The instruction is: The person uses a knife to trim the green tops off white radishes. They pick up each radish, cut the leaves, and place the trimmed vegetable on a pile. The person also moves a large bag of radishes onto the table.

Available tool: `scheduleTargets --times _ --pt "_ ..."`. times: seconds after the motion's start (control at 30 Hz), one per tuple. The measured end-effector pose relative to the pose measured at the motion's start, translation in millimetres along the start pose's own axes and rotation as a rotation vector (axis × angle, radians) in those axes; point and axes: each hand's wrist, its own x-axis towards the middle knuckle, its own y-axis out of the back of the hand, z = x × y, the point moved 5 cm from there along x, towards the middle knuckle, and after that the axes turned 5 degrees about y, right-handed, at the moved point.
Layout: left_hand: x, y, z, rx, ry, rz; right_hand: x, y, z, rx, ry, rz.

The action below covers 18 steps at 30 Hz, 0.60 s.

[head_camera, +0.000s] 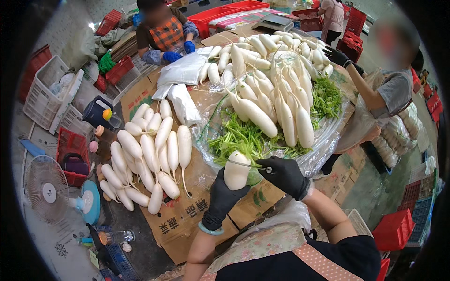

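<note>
My left hand (225, 198), in a black glove, holds a white daikon radish (236, 175) with its top end up. In my right hand (284, 175), also black-gloved, is a knife (246, 164) whose narrow blade lies across the radish near its top. Cut green leaf stalks (239, 135) lie on clear plastic sheeting just beyond. A large heap of daikon radishes (260, 116) with thin root tails rests behind and partly on the greens. To the left, a second group of daikon radishes (151, 151) is spread over flattened cardboard (190, 224).
White plastic bags (182, 73) lie near a co-worker's blue-gloved hands (172, 56). Another co-worker's black-gloved hand (335, 56) reaches towards the heap from the right. A standing fan (49, 192), a blue jug (97, 111) and crates (45, 93) stand at the left; a scale (274, 23) is behind.
</note>
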Motion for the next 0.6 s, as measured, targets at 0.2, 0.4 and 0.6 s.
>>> scheduleTargets --times 0.2,0.4,0.6 --pt "-15.4 -0.1 -1.6 -0.143 0.083 -0.099 16.1 -4.4 -16.6 -0.147 0.127 0.041" --pt "-18.7 -1.5 -8.5 -0.217 0.060 -0.175 25.4 -11.0 -22.2 -0.135 0.165 0.033" --pt "-19.2 5.6 -9.6 -0.227 0.023 -0.236 21.4 -29.6 32.3 -0.180 0.147 -0.054"
